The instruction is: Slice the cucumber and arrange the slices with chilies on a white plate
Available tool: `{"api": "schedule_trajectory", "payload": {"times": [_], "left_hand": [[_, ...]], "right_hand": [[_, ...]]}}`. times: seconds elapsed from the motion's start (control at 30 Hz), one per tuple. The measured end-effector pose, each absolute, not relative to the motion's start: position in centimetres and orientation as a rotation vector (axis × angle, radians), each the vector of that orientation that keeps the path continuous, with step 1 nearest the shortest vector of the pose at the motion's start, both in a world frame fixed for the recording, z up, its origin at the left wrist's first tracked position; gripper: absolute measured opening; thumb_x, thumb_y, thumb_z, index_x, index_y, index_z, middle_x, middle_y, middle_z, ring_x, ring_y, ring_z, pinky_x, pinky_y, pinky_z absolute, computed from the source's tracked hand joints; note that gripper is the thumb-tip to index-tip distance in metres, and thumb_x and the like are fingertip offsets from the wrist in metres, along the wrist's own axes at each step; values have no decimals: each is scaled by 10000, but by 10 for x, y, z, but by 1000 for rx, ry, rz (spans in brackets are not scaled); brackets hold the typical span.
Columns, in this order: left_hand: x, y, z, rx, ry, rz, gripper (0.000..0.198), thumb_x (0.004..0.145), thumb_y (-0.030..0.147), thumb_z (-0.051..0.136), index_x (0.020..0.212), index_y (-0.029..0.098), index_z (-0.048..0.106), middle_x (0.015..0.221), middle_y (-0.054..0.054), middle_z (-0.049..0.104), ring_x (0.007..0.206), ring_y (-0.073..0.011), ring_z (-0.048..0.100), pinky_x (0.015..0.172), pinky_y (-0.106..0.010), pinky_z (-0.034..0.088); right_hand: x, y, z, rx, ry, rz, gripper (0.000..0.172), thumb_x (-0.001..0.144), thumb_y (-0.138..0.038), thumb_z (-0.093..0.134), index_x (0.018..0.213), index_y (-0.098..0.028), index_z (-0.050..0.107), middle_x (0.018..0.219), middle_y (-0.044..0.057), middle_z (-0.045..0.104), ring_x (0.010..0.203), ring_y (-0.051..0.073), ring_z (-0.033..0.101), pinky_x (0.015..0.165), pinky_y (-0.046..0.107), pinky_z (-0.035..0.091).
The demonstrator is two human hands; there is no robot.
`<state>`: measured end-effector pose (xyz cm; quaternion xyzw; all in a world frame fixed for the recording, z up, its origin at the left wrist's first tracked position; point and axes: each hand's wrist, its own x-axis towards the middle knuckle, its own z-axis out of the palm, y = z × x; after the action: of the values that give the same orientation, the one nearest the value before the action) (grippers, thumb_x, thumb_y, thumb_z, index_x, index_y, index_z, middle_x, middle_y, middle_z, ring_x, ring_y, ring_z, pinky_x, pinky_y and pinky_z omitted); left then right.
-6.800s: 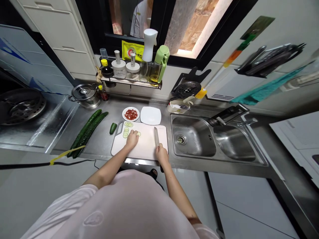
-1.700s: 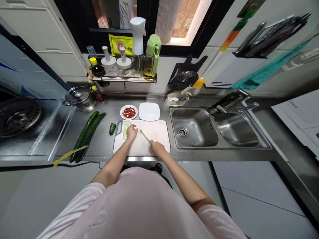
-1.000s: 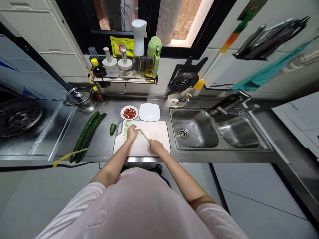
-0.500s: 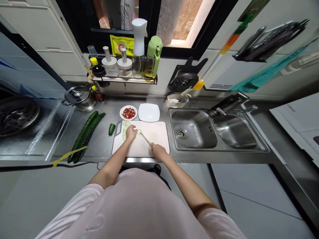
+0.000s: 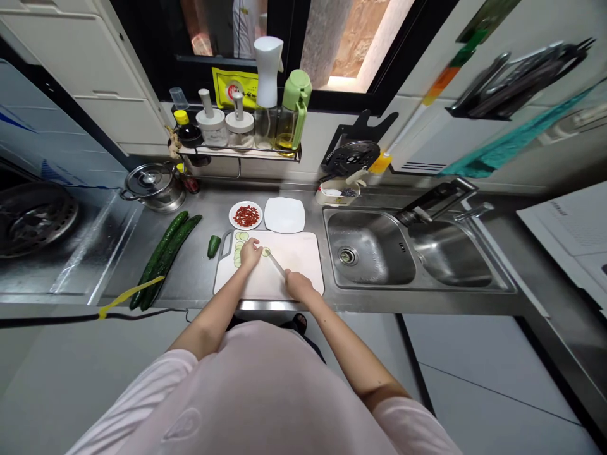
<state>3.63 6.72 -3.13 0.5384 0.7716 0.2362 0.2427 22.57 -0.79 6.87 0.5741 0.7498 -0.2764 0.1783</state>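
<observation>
My right hand [image 5: 298, 285] is closed round the handle of a knife [image 5: 276, 263], its blade slanting up and left over the white cutting board [image 5: 294, 253]. The blade's tip meets a pale cucumber slice [image 5: 265, 251]. Just left of that slice is my left hand [image 5: 250, 253], fingers curled together; what they grip, if anything, is hidden. Several cucumber slices [image 5: 238, 246] lie in a column along the board's left side, partly covered by this hand. A short cucumber piece [image 5: 214, 246] rests on the counter beside the board's grey handle.
Behind the board stand a plate of chopped red pieces [image 5: 258, 222] and a white square plate [image 5: 284, 215]. Two whole cucumbers [image 5: 168, 256] lie left, near a lidded pot [image 5: 154, 187]. A double sink [image 5: 374, 268] is right; a bottle rack [image 5: 237, 151] hangs above.
The knife and my right hand have shifted slightly left and up, the blade tip now lying over the slice. My left hand stays almost in place. The whole view has shifted a little.
</observation>
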Motion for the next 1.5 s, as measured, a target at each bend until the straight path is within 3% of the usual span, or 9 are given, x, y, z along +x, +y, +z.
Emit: {"api": "schedule_trajectory", "payload": {"times": [1.5], "left_hand": [[37,68,-29,1479,2115,624,188,741,267,584,922,226,556,782,1,563,767,-151,538,669,-244,377]], "right_hand": [[232,-14,71,1610,2109,-764,269,874,-155,344,1107,-161,478,997,145,622,918,248,602,683,314,425]]}}
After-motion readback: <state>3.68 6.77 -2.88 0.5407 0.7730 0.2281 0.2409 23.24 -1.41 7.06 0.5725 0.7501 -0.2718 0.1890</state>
